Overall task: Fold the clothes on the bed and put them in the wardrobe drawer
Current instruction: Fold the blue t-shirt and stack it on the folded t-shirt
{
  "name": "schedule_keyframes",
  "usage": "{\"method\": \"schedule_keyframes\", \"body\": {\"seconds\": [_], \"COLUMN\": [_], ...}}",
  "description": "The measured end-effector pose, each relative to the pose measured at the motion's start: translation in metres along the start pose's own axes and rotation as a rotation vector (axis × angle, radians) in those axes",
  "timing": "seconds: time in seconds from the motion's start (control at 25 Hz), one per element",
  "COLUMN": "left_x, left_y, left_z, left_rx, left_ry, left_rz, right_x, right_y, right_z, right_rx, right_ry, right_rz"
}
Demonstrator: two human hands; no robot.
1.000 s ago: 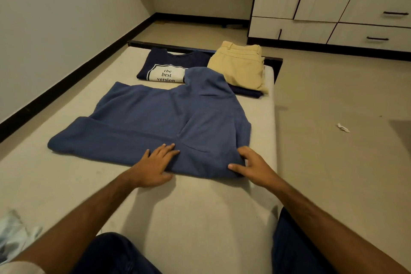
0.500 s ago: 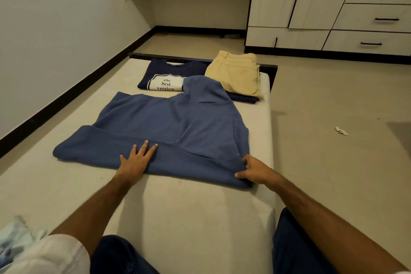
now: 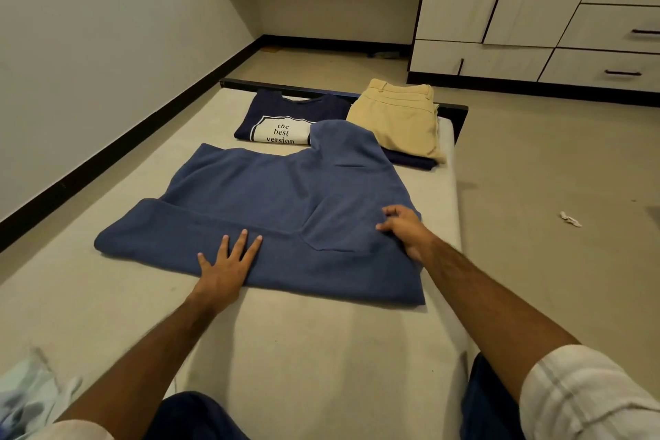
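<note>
The blue hoodie (image 3: 271, 211) lies spread on the bed (image 3: 303, 350), partly folded, with its hood pointing toward the far end and overlapping the edge of the folded navy T-shirt (image 3: 285, 118). The folded beige trousers (image 3: 400, 118) rest on the far right of the bed, just beside the T-shirt and on top of a dark garment. The left hand (image 3: 228, 261) lies flat on the hoodie's near folded band, fingers straight and spread; its grip is fully open and holds nothing. Compared with half a second earlier, this hand sits on the same band, with the fingers fanned slightly wider. The right hand (image 3: 407, 229) has left the near right corner of the hoodie, where it was a half second ago, and now rests farther up the right edge, beside the pocket seam. Its fingers are curled onto the fabric; whether the grip actually pinches cloth cannot be told from this view. The hoodie itself has kept its position and outline on the bed. The wardrobe (image 3: 535, 11) stands beyond the foot of the bed, on the right, its drawers (image 3: 607, 71) closed. A small white scrap (image 3: 570, 219) lies on the floor (image 3: 535, 189) to the right of the bed.
</note>
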State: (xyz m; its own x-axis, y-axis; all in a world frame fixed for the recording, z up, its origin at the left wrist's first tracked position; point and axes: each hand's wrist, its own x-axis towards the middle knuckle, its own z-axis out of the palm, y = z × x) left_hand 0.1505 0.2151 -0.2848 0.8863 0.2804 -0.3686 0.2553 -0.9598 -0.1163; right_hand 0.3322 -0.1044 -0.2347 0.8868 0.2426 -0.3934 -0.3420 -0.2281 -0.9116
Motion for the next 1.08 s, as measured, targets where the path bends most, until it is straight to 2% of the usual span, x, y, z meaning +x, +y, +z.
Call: {"method": "schedule_keyframes", "body": {"seconds": [0.12, 0.2, 0.24, 0.28, 0.36, 0.44, 0.6, 0.72, 0.8, 0.92, 1.0, 1.08], "left_x": [0.000, 0.000, 0.000, 0.000, -0.004, -0.011, -0.010, -0.007, -0.006, 0.005, 0.011, 0.015], "left_y": [0.004, 0.012, 0.018, 0.028, 0.060, 0.098, 0.144, 0.146, 0.150, 0.154, 0.154, 0.156], "left_z": [-0.009, -0.030, -0.041, -0.050, -0.056, -0.040, -0.006, -0.002, -0.004, -0.006, -0.006, -0.008], "left_rx": [-0.015, -0.073, -0.114, -0.153, -0.209, -0.142, -0.039, 0.002, 0.098, 0.179, 0.224, 0.235], "left_ry": [-0.102, -0.221, -0.232, -0.184, 0.031, 0.225, 0.209, 0.397, 0.415, 0.387, 0.404, 0.398], "left_rz": [0.001, 0.021, 0.055, 0.108, 0.217, 0.288, 0.292, 0.397, 0.548, 0.686, 0.744, 0.791], "right_x": [0.005, 0.008, 0.013, 0.017, 0.032, 0.046, 0.074, 0.080, 0.081, 0.082, 0.083, 0.080], "right_y": [0.008, 0.014, 0.016, 0.015, 0.003, -0.012, -0.021, -0.025, -0.028, -0.029, -0.027, -0.025], "right_z": [-0.013, -0.024, -0.028, -0.030, -0.030, -0.021, 0.007, 0.015, 0.016, 0.009, 0.002, -0.002], "right_rx": [0.209, 0.144, 0.108, 0.102, 0.040, -0.113, -0.315, -0.343, -0.283, 0.112, 0.286, 0.155], "right_ry": [-0.019, 0.002, -0.017, -0.055, -0.108, -0.119, -0.021, -0.092, -0.152, -0.092, 0.031, 0.019], "right_rz": [-0.097, -0.004, 0.060, 0.118, 0.188, 0.183, 0.086, 0.001, -0.079, -0.249, -0.183, -0.013]}}
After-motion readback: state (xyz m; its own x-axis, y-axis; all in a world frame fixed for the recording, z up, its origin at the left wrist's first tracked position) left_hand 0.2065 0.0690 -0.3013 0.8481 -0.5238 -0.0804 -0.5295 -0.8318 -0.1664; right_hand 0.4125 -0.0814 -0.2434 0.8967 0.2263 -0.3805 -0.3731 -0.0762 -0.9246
